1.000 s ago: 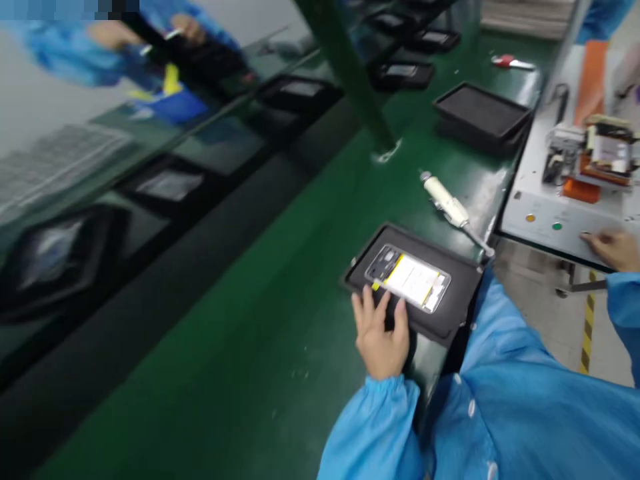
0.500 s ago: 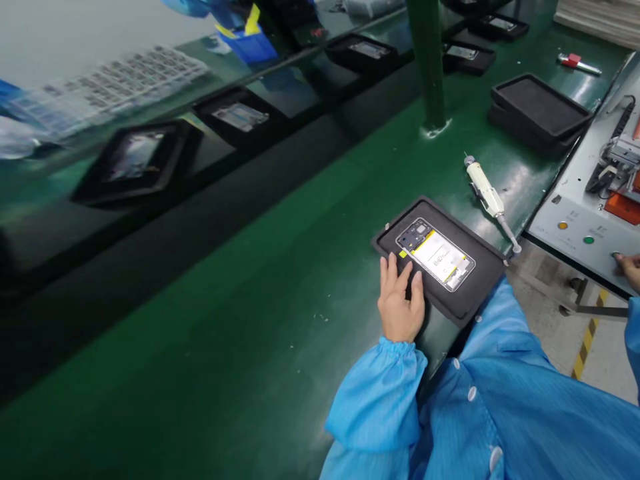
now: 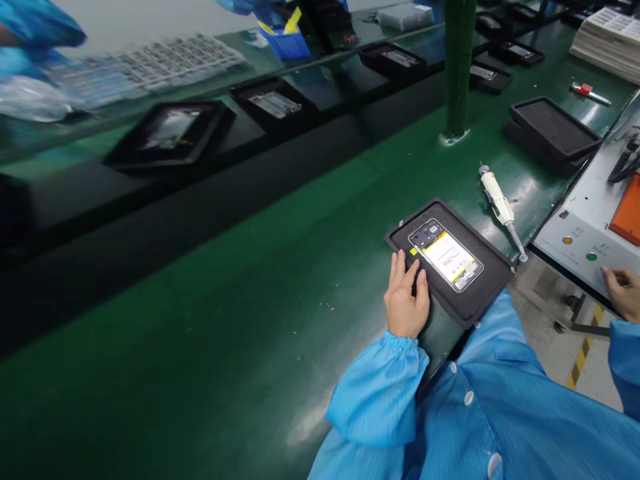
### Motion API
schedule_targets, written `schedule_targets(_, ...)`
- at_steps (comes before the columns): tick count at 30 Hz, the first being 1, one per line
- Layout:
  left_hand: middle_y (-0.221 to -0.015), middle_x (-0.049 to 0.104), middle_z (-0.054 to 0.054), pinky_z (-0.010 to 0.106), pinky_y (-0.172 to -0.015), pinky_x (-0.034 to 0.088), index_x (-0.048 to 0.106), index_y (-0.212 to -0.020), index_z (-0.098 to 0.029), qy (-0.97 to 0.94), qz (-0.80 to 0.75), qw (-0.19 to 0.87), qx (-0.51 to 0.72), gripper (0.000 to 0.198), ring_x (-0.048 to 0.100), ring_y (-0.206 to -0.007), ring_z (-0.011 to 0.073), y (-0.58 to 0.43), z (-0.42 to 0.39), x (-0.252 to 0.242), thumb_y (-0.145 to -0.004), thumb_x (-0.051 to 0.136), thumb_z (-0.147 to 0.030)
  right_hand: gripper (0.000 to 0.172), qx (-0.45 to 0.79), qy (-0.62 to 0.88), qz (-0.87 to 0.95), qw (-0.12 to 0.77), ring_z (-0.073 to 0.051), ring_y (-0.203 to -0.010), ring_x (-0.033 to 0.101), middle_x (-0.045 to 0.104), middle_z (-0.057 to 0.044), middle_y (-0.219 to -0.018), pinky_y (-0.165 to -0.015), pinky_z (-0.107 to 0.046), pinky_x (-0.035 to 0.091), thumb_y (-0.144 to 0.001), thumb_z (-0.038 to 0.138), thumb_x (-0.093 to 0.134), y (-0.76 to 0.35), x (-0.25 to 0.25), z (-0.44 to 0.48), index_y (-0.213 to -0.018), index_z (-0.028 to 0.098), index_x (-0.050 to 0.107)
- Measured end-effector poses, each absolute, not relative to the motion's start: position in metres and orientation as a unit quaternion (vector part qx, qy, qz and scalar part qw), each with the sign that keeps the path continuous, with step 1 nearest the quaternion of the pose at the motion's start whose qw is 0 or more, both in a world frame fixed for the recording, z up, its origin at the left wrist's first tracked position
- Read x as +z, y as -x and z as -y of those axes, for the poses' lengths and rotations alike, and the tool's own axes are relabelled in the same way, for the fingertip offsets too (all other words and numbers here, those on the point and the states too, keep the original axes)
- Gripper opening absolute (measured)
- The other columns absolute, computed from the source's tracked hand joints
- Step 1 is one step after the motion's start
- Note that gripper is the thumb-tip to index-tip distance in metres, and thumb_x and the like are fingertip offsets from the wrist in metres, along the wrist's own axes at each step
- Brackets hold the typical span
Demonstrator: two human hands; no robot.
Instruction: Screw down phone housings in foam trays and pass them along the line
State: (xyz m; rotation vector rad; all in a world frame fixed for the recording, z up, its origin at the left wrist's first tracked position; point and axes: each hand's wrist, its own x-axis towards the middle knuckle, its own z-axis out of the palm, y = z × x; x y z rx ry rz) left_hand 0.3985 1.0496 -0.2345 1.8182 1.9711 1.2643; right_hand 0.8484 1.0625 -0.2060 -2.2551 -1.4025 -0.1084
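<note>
My left hand (image 3: 406, 297) lies flat with fingers stretched out on the near corner of a black foam tray (image 3: 487, 297). The tray holds an opened phone (image 3: 446, 255) with a white-and-yellow battery showing. My right hand (image 3: 621, 289) rests at the edge of a grey machine panel (image 3: 580, 230), close to its green button (image 3: 591, 256); its fingers curl downward and I see nothing in them. Both arms wear blue sleeves.
A white pen-like tool (image 3: 497, 200) lies beyond the tray. Stacked empty black trays (image 3: 553, 133) sit further right, past a green post (image 3: 459, 67). A dark conveyor (image 3: 210, 193) carries several trays with phones. Another person's blue sleeve (image 3: 30, 33) is at far left.
The view has swung right and steadied. My left hand stays on the tray corner. My right hand has slid along the panel edge toward the green button.
</note>
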Motion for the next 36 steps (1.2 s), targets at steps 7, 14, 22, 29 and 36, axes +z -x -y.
schedule_targets(7, -0.134, 0.054, 0.021, 0.045, -0.105, 0.047, 0.068, -0.110, -0.008, -0.607, -0.664, 0.074, 0.431, 0.035, 0.047, -0.130, 0.0282, -0.397, -1.049, -0.236, -0.092, 0.044, -0.027, 0.008, -0.011, 0.477, 0.776, 0.414, -0.017, -0.067, 0.066, 0.070, -0.006, -0.079, -0.063, -0.029, 0.055, -0.086, 0.025, 0.065, -0.665, -0.187, -1.077, -0.085, 0.018, 0.068)
schedule_targets(14, -0.133, 0.054, 0.024, 0.041, -0.105, 0.047, 0.068, -0.109, -0.005, -0.601, -0.662, 0.063, 0.443, 0.036, 0.052, -0.126, 0.0273, -0.397, -1.050, -0.236, -0.091, 0.046, -0.027, 0.020, 0.027, 0.405, 0.787, 0.465, -0.022, -0.097, 0.067, 0.069, -0.011, -0.106, -0.086, -0.040, 0.057, -0.089, 0.010, 0.050, -0.616, -0.176, -1.111, -0.097, 0.018, 0.066)
schedule_targets(22, -0.132, 0.057, 0.019, 0.038, -0.103, 0.049, 0.070, -0.107, -0.011, -0.588, -0.671, 0.067, 0.446, 0.031, 0.055, -0.123, 0.0241, -0.397, -1.050, -0.233, -0.090, 0.050, -0.026, 0.019, 0.006, 0.426, 0.775, 0.466, -0.022, -0.087, 0.068, 0.071, -0.009, -0.094, -0.077, -0.038, 0.058, -0.087, 0.008, 0.049, -0.649, -0.213, -1.127, -0.090, 0.018, 0.065)
schedule_targets(29, -0.132, 0.058, 0.016, 0.040, -0.104, 0.049, 0.069, -0.108, -0.015, -0.587, -0.679, 0.067, 0.436, 0.030, 0.056, -0.122, 0.0233, -0.395, -1.051, -0.234, -0.090, 0.050, -0.028, 0.033, -0.059, 0.386, 0.864, 0.319, -0.029, -0.114, 0.058, 0.061, -0.018, -0.123, -0.092, -0.045, 0.052, -0.082, 0.001, 0.048, -0.678, -0.198, -1.193, -0.110, 0.012, 0.062)
schedule_targets(36, -0.134, 0.057, 0.013, 0.044, -0.106, 0.047, 0.070, -0.109, -0.018, -0.583, -0.682, 0.085, 0.433, 0.030, 0.054, -0.124, 0.0251, -0.394, -1.056, -0.238, -0.089, 0.049, -0.028, 0.047, -0.137, 0.160, 0.977, -0.029, -0.032, -0.137, 0.035, 0.040, -0.016, -0.147, -0.105, -0.064, 0.033, -0.089, -0.002, 0.043, -0.665, -0.171, -1.295, -0.133, 0.013, 0.046)
